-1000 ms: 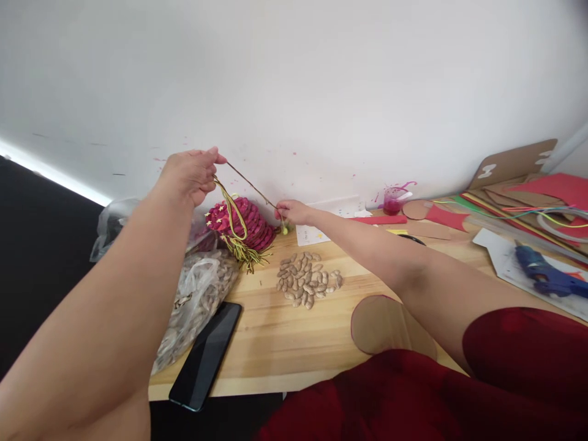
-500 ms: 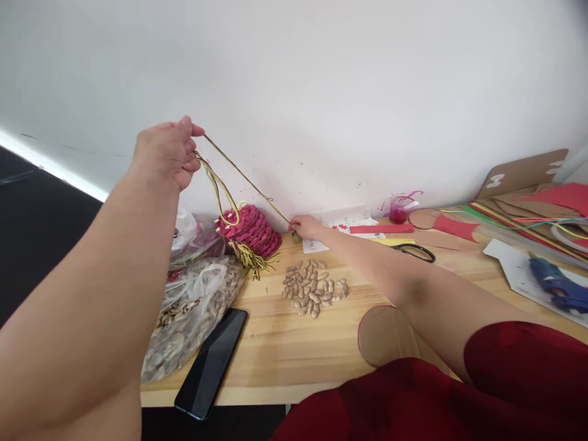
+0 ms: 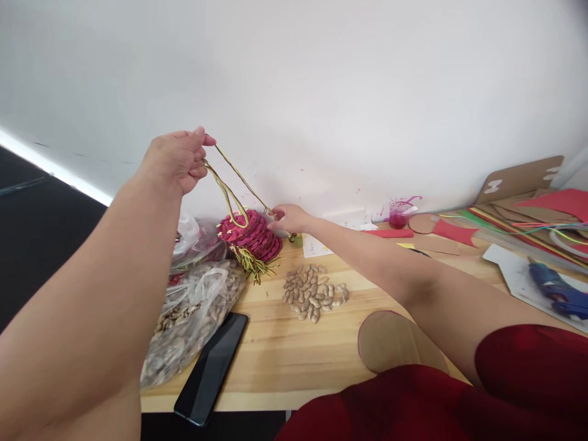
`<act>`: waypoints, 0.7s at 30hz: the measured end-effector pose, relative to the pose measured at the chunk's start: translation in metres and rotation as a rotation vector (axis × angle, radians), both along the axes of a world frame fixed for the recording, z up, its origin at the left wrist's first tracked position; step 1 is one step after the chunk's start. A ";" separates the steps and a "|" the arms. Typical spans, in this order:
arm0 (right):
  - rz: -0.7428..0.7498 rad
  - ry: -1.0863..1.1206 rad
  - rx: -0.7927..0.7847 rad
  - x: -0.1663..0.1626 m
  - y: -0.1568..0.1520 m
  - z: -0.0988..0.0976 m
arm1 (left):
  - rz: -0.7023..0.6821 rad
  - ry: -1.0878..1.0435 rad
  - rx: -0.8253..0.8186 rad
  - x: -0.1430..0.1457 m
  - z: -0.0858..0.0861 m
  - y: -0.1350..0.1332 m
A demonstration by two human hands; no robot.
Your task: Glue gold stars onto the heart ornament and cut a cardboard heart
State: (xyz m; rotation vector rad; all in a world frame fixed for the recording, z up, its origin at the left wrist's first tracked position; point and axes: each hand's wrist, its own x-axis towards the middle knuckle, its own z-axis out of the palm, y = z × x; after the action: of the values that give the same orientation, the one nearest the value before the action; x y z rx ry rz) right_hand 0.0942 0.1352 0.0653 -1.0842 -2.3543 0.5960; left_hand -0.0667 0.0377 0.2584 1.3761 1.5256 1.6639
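My left hand, raised in front of the wall, is closed around a yellow-and-dark cord. Part of that cord hangs in a loop from my fist. My right hand, low over the table's back edge, pinches the cord, which runs taut between both hands. Just below the right hand is a small greenish bead-like piece, partly hidden. Beneath the loop lies a pink-purple ridged bundle with yellow stars on its end. A yellow cord tassel spreads out beside it.
Peanuts lie loose mid-table. Left of them are a plastic bag of peanuts and a phone. Cardboard cutouts, a cup of pink liquid, a blue glue gun and stacked coloured sheets sit rightward.
My right hand has slid left and slightly up, away from the greenish piece. My left hand has shifted a little right and down. The cord stretch between them is shorter.
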 end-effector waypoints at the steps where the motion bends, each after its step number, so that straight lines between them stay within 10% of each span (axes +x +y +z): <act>1: 0.009 0.016 0.009 -0.002 -0.001 0.004 | 0.003 -0.001 0.005 -0.001 0.002 0.000; 11: 0.040 0.198 -0.068 0.002 -0.007 0.006 | 0.055 0.002 0.052 -0.010 0.014 -0.006; 21: -0.007 0.070 -0.050 0.011 -0.011 -0.037 | 0.226 -0.130 0.164 -0.014 0.017 -0.002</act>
State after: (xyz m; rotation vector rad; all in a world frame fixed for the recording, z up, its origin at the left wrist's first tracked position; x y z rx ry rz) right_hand 0.1049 0.1244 0.0284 -1.0751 -2.2858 0.6830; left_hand -0.0812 0.0355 0.2752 1.1826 1.5451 2.0145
